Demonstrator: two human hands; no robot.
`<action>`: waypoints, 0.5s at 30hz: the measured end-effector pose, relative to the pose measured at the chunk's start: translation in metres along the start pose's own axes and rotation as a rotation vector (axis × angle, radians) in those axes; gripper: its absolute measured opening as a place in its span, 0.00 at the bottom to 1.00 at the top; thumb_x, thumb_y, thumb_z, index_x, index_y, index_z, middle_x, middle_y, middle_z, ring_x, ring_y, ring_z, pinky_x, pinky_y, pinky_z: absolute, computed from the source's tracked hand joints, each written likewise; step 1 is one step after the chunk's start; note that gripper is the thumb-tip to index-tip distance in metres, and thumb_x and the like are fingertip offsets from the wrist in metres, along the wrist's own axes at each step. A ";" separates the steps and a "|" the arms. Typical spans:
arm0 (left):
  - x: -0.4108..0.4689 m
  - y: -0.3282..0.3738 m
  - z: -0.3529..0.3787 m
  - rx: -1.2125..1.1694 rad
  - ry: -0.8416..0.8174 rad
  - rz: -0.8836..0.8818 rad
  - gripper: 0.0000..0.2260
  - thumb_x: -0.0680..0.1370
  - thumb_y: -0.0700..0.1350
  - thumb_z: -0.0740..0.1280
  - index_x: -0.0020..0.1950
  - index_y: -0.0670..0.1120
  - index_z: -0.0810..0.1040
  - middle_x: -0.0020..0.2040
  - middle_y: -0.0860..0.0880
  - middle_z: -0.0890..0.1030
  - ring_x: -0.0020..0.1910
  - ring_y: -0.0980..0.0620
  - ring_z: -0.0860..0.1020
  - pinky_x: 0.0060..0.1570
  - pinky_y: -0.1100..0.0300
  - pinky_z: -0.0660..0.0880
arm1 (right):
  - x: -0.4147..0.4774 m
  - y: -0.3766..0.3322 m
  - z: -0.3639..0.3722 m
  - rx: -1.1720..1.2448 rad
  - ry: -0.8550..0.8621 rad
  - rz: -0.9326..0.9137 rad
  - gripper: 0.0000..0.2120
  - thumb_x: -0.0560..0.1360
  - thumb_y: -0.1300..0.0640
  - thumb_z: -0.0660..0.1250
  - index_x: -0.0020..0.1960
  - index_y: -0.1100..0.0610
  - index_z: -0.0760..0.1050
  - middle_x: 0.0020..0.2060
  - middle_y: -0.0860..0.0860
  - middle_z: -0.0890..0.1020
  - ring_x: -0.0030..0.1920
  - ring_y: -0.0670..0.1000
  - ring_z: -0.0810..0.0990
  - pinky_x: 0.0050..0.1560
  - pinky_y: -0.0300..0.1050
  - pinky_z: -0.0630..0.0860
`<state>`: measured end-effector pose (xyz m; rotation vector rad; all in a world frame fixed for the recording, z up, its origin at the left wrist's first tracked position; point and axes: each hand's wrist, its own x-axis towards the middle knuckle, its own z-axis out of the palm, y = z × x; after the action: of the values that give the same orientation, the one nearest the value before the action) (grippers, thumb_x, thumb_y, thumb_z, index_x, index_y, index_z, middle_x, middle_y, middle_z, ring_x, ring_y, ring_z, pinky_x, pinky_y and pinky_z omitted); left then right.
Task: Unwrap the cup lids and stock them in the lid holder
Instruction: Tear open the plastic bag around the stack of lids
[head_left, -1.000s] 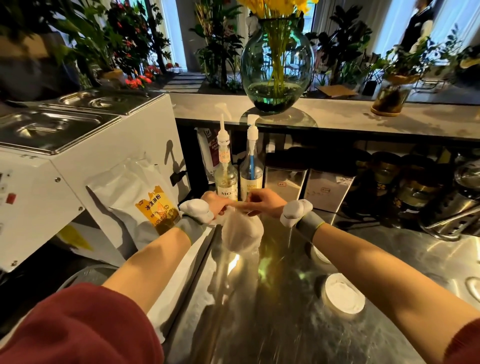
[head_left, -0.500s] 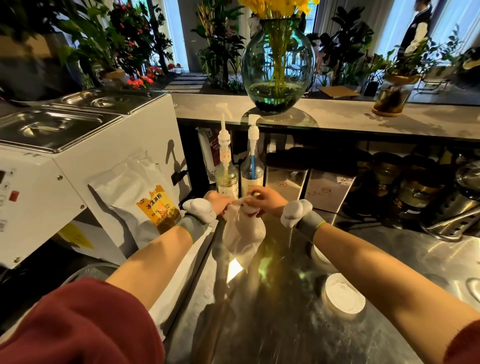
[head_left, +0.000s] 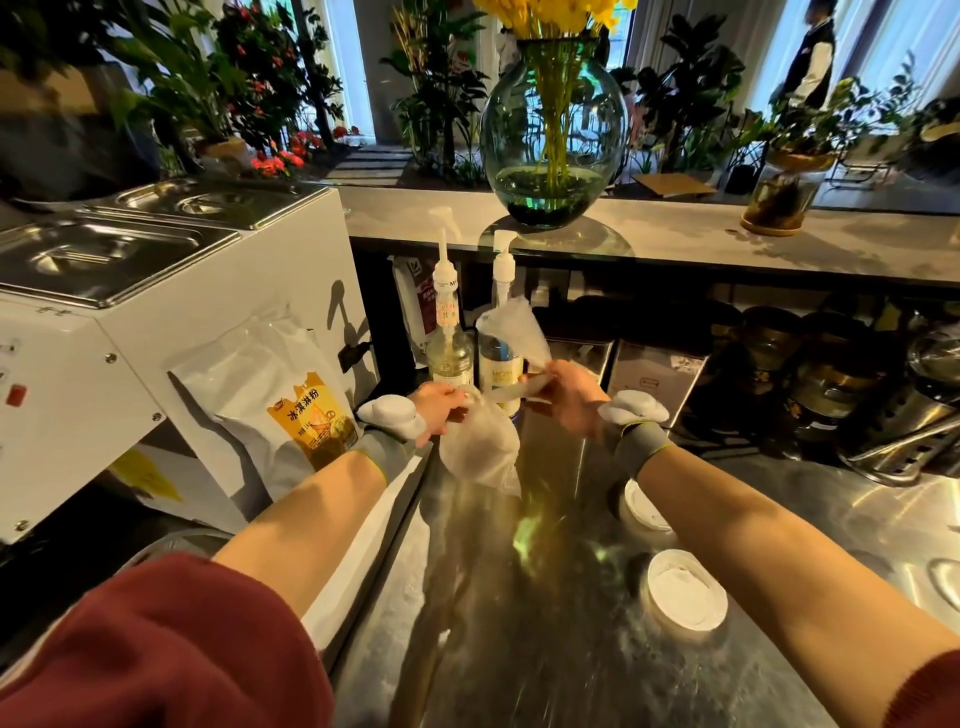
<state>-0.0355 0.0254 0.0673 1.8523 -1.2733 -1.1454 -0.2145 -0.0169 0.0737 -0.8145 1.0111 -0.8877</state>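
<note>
While the plastic-wrapped stack of cup lids (head_left: 480, 447) hangs at centre frame above the steel counter (head_left: 545, 597), the left hand (head_left: 441, 405) pinches the wrap's top and the right hand (head_left: 569, 397) grips a loose flap of plastic wrap (head_left: 514, 330) lifted upward. Two syrup pump bottles (head_left: 449, 343) stand just behind; two white lidded cups (head_left: 683, 595) sit at lower right.

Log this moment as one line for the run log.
stage: unwrapping | left hand: grips wrapped lids | right hand: pulls plastic wrap up | counter: lids not stocked
</note>
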 end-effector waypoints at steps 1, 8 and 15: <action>0.002 -0.001 0.003 0.051 -0.004 0.033 0.08 0.81 0.40 0.57 0.43 0.45 0.71 0.40 0.47 0.74 0.30 0.58 0.76 0.23 0.71 0.67 | 0.002 -0.001 -0.001 0.037 0.044 0.007 0.09 0.78 0.62 0.54 0.43 0.63 0.69 0.39 0.57 0.76 0.38 0.53 0.76 0.36 0.45 0.77; -0.008 -0.001 0.018 0.024 0.023 0.138 0.12 0.78 0.32 0.59 0.40 0.47 0.69 0.38 0.45 0.75 0.35 0.53 0.72 0.28 0.72 0.66 | 0.014 -0.001 0.010 0.210 0.131 -0.037 0.10 0.78 0.71 0.53 0.42 0.68 0.70 0.39 0.67 0.81 0.38 0.53 0.87 0.50 0.42 0.81; -0.009 0.002 0.024 -0.006 0.054 0.048 0.14 0.78 0.31 0.55 0.37 0.46 0.66 0.29 0.45 0.72 0.13 0.57 0.71 0.16 0.72 0.63 | 0.007 0.023 0.017 -0.881 -0.061 0.129 0.18 0.77 0.56 0.62 0.62 0.67 0.73 0.50 0.58 0.74 0.43 0.51 0.73 0.41 0.40 0.70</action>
<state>-0.0593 0.0330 0.0614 1.8258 -1.2755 -1.0664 -0.1918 -0.0108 0.0567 -1.4746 1.3971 -0.2673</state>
